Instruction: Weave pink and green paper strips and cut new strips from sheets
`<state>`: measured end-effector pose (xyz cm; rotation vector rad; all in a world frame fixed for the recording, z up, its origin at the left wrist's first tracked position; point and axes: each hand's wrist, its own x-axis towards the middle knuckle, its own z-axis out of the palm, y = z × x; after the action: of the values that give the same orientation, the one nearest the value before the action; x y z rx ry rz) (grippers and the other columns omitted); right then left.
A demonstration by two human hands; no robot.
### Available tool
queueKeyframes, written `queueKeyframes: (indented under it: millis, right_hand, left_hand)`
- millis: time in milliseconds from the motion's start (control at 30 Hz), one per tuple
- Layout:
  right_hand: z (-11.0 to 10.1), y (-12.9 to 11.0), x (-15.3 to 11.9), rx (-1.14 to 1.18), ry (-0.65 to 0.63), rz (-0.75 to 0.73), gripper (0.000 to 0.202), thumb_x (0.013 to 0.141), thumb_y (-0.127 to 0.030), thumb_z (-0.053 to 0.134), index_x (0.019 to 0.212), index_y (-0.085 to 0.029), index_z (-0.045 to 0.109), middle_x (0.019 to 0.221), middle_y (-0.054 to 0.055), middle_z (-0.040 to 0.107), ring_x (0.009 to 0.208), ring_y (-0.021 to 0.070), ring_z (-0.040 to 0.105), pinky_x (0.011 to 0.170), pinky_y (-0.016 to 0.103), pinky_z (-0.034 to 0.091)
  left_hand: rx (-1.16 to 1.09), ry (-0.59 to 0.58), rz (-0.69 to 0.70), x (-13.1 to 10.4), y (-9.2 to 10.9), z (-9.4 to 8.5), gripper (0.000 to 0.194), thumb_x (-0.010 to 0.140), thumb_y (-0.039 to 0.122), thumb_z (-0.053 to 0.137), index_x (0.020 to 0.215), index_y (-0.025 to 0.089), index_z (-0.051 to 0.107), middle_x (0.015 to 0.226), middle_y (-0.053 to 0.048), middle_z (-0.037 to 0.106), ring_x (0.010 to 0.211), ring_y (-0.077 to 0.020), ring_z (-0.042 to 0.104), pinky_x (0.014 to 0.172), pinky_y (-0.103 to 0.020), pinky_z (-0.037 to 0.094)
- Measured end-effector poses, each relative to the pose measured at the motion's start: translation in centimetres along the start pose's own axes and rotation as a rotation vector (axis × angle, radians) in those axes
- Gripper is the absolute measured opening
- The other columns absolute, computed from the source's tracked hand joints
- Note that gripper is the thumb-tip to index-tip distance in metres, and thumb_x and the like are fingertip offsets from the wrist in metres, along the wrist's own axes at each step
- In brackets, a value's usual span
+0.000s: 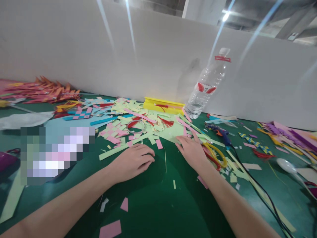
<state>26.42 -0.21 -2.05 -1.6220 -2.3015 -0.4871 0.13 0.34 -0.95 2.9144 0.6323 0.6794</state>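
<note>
My left hand (133, 162) rests on the green table (158, 205) left of centre, its fingers curled together; whether anything is under them is hidden. To the right, my right hand (192, 148) reaches to a pale green paper sheet (172, 130), with its fingers apart and nothing visibly held. Between and beyond the hands lies a heap of pale green, pink and blue paper strips (121, 107). A clear ring (136, 126) and red tassels (165, 122) lie among them. Yellow and red loops (219, 153) sit beside my right wrist.
A clear bottle (206, 87) leans by the white partition (111, 49), near a yellow folded piece (163, 105). Right are a blue glue gun (221, 134) with a black cord and a white spoon (287, 165). Orange-red folded paper (44, 91) is piled back left. A blurred patch covers part of the left.
</note>
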Motion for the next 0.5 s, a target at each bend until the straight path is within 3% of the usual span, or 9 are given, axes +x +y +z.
queueKeyframes:
  millis: [233,433,500]
  right_hand:
    - [0.02,0.46,0.05,-0.002,0.014,-0.052,0.026,0.092,-0.014,0.042,0.099,-0.018,0.067,0.096,0.008,0.075,0.089,0.0210,0.068,0.110,0.050,0.026]
    - [-0.30,0.24,-0.08,0.064,0.064,0.008,0.023,0.091,-0.034,0.052,0.093,-0.019,0.069,0.087,0.005,0.075,0.086,0.0212,0.067,0.108,0.049,0.029]
    - [-0.28,0.00,-0.12,0.113,0.070,0.034,0.028,0.088,-0.041,0.054,0.097,-0.018,0.068,0.093,0.007,0.074,0.094,0.0233,0.065,0.106,0.049,0.032]
  left_hand:
    - [0.006,0.004,0.003,-0.05,-0.02,-0.07,0.025,0.093,0.016,0.044,0.093,0.018,0.068,0.104,-0.007,0.068,0.097,-0.0194,0.061,0.086,-0.036,0.050]
    - [0.007,0.018,-0.023,-0.14,-0.14,-0.05,0.025,0.094,0.016,0.042,0.100,0.017,0.066,0.106,-0.008,0.067,0.101,-0.0198,0.060,0.088,-0.037,0.049]
    - [0.027,0.008,-0.042,-0.24,-0.33,0.03,0.024,0.094,0.016,0.042,0.103,0.017,0.064,0.109,-0.008,0.065,0.104,-0.0206,0.058,0.091,-0.039,0.047]
